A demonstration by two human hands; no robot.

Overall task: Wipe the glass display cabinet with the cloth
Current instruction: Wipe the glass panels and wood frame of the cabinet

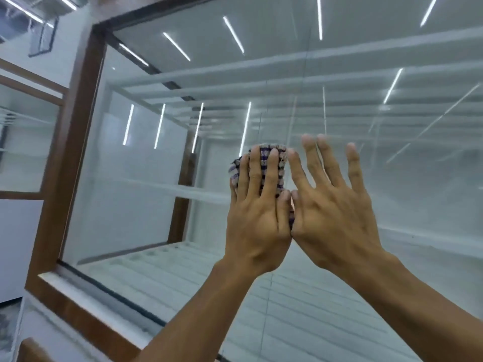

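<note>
The glass display cabinet [146,194] fills the view, its big front pane set in a brown wooden frame [78,131]. My left hand [258,218] lies flat on the glass near the middle and presses a bunched blue-and-white checked cloth [281,163] against the pane; the cloth shows between and above the fingers. My right hand [332,205] rests right beside it with fingers spread flat on the glass, its thumb touching the left hand and the cloth's edge. Most of the cloth is hidden under the left hand.
White shelves [183,190] and a slatted white floor [183,278] lie inside the cabinet. Ceiling strip lights reflect in the pane. Another wood-framed glass unit [28,142] stands at the left. A vertical seam between panes [271,296] runs below my hands.
</note>
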